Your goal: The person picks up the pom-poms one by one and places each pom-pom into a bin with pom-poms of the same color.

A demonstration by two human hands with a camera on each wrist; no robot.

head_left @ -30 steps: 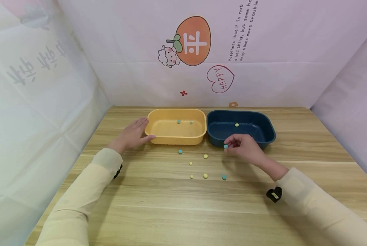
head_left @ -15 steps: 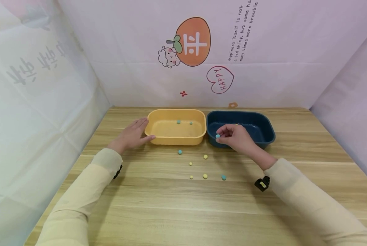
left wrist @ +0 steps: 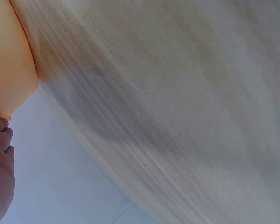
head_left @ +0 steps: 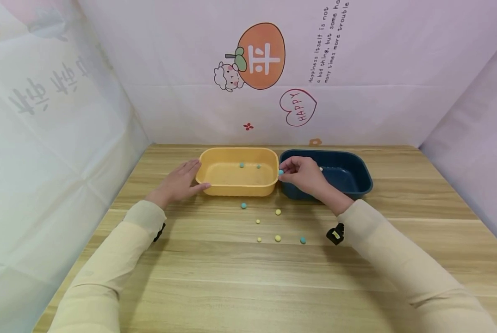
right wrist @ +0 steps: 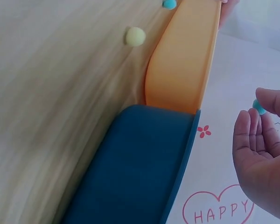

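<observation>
Between thumb and fingers, my right hand [head_left: 304, 175] pinches a small blue ball [right wrist: 258, 107]. It hovers over the left end of the dark blue bin [head_left: 358, 190], close to where that meets the yellow bin [head_left: 236, 190]. My left hand [head_left: 179, 182] rests against the yellow bin's left end, fingers extended along the rim. Two small blue balls, one of them a blue ball [head_left: 242, 165] left of centre, lie inside the yellow bin. In the dark blue bin a pale yellow ball [head_left: 321, 169] is partly hidden by my right hand.
Several loose balls lie on the wooden table [head_left: 198, 277] in front of the bins, among them a blue ball [head_left: 243, 206], a yellow ball [head_left: 278, 212] and another blue ball [head_left: 302, 240]. A printed white cloth [head_left: 182, 106] stands behind and at both sides.
Holding the blue ball, my right hand has moved left and away from me, from the dark blue bin's front edge toward the yellow bin. My left hand has stayed put.
</observation>
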